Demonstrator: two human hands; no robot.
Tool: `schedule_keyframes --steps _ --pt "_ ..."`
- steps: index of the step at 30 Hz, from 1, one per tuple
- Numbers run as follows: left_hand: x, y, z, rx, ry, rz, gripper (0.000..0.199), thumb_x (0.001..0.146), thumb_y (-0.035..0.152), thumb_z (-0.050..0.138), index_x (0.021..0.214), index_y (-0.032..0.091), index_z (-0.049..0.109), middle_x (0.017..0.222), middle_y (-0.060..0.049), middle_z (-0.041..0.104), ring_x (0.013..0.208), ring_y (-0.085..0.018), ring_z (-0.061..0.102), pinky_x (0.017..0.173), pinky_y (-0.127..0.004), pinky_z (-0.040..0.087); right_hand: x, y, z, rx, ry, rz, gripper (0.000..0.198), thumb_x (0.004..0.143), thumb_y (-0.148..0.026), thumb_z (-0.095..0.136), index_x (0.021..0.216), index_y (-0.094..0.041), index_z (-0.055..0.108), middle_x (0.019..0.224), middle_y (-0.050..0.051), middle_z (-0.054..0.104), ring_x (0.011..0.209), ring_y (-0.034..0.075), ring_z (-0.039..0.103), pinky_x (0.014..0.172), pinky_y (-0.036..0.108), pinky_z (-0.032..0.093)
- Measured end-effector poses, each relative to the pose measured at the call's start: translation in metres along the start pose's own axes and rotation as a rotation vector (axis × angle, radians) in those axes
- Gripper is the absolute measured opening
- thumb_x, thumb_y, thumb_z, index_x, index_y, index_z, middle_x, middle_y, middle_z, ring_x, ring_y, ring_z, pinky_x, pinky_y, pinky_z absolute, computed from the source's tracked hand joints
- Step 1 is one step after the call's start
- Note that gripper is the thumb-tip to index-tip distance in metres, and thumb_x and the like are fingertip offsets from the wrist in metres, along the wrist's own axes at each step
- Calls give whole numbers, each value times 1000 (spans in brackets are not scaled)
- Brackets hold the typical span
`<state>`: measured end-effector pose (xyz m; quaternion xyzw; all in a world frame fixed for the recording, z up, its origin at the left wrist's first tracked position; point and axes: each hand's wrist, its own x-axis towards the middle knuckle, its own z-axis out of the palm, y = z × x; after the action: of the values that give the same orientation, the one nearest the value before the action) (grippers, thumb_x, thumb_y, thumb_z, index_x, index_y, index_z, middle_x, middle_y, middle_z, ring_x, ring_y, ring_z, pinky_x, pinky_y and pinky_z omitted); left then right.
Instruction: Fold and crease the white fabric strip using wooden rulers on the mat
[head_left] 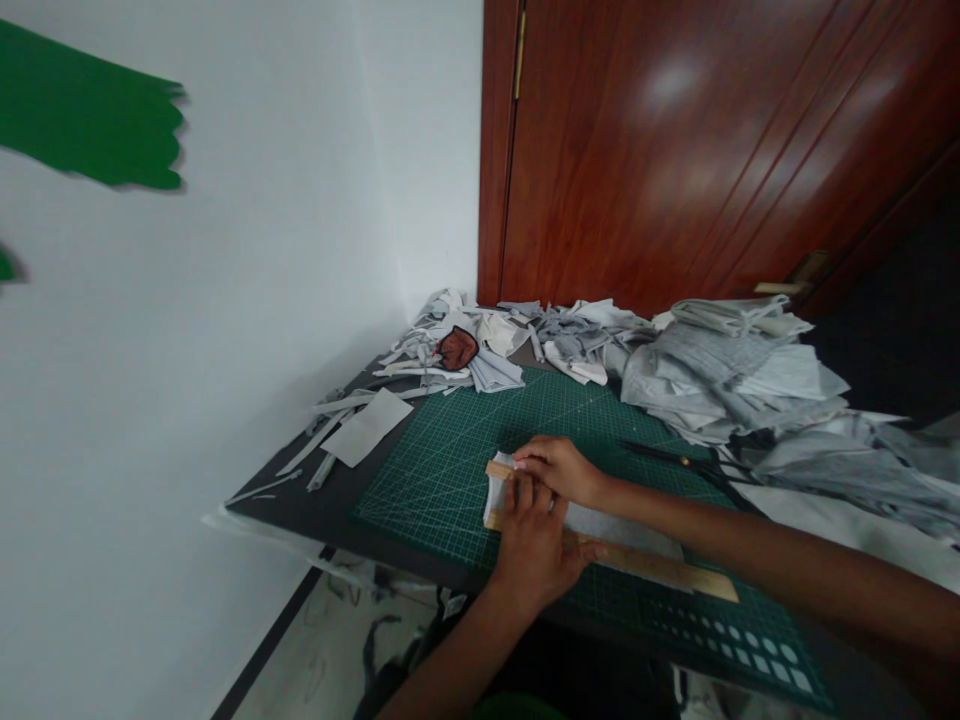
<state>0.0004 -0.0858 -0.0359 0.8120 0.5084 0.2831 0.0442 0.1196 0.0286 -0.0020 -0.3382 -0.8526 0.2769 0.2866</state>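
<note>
A piece of light grey fabric (619,522) lies on the green cutting mat (427,470), with a long wooden strip (660,567) along its near side. A shorter wooden piece (498,469) shows at the fabric's far left. My left hand (536,545) lies flat over the fabric, fingers stretched forward and thumb on the long strip. Just beyond it, my right hand (562,468) has its fingers closed at the fabric's far left edge, by the short wooden piece. The fingers partly hide what is pinched. Black scissors (682,461) lie on the mat to the right.
Heaped grey and white fabric (735,370) covers the table's right side. More scraps (570,330) line the back, with a brown dark-edged pouch-like item (457,348) among them. A pale rectangular piece (367,427) and thin strips lie left. A white wall (262,250) borders the left; a wooden door (637,150) stands behind.
</note>
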Motion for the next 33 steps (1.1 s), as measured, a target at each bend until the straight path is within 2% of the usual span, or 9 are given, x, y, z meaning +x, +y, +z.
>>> schedule_keyframes --steps 4,7,11,16,24,28,33 --pt "-1 -2 1 -6 27 26 89 82 78 65 146 17 54 153 -18 51 149 -46 34 123 -68 25 22 -5 8 -105 -92 -56 25 99 -14 53 91 -19 76 87 5 73 86 19 66 82 31 50" --pt "0 -2 -1 9 45 33 86 81 78 67 142 17 57 150 -17 55 147 -44 38 124 -66 26 31 -5 13 -184 -137 -79 26 96 -8 52 86 -17 74 83 4 70 83 18 63 80 30 48" --pt "0 0 -4 12 53 34 87 80 75 70 144 17 56 149 -17 56 146 -43 41 123 -67 29 35 -5 14 -281 -193 -106 23 92 -5 54 80 -17 71 79 4 67 81 19 60 78 29 46" --pt "0 -1 0 1 47 40 91 80 74 71 150 20 51 155 -16 51 149 -43 36 123 -68 27 34 -10 11 -375 -261 -127 22 92 -7 55 77 -16 68 76 4 63 77 19 56 73 29 41" --pt "-1 -2 2 -12 33 39 95 81 75 70 154 19 46 158 -15 48 152 -43 31 125 -68 22 34 -21 8 -477 -305 -81 22 95 -8 54 80 -15 69 79 4 62 74 17 54 69 27 37" --pt "-1 0 0 -3 37 29 94 80 74 71 153 19 47 158 -14 48 151 -43 32 125 -67 24 36 -27 6 -524 -334 -48 20 93 -8 56 82 -15 71 82 4 63 72 16 54 65 27 36" --pt "-1 0 1 -10 21 15 95 80 77 69 150 16 50 156 -17 50 151 -44 33 125 -68 23 39 -30 6 -587 -362 -17 17 90 -6 58 88 -15 73 88 7 67 78 18 58 70 28 39"
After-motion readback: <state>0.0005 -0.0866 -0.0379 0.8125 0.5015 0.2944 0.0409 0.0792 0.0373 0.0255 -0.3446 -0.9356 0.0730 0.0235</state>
